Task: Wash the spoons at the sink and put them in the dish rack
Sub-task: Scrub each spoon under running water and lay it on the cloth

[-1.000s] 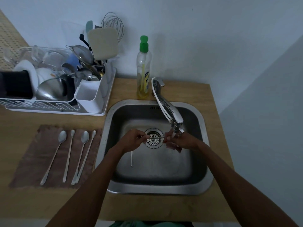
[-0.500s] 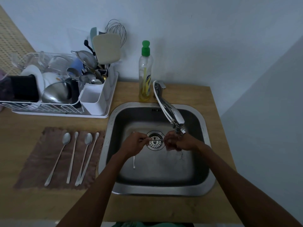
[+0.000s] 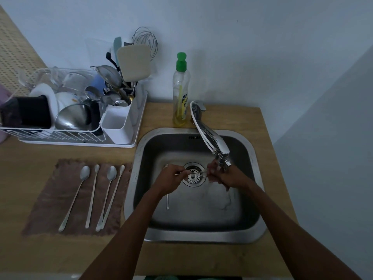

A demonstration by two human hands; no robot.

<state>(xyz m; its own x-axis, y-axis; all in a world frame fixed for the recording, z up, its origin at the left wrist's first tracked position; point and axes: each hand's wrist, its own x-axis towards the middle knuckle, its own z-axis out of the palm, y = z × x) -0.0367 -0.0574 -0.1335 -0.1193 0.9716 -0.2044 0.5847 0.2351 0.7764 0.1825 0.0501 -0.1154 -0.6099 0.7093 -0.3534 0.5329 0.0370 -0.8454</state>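
Observation:
Both hands are over the steel sink (image 3: 252, 229), under the faucet (image 3: 214, 140). My left hand (image 3: 171, 178) pinches the thin handle of a long spoon (image 3: 196, 172) lying level across the drain. My right hand (image 3: 226, 175) is closed around the spoon's bowl end, just below the spout. Another spoon (image 3: 167, 201) lies on the sink floor, partly hidden under my left wrist. Several long spoons (image 3: 91, 197) lie side by side on a brown cloth (image 3: 50, 199) left of the sink. The white dish rack (image 3: 121, 126) stands at the back left.
The rack is crowded with bowls, plates, glasses and a cutlery holder full of utensils. A dish soap bottle (image 3: 181, 91) with a green cap stands behind the sink beside the faucet base. A wall runs close along the right edge of the wooden counter (image 3: 40, 255).
The hands stay over the drain with the spoon between them, shifting only slightly. The view has tilted a little, so everything sits lower in the frame.

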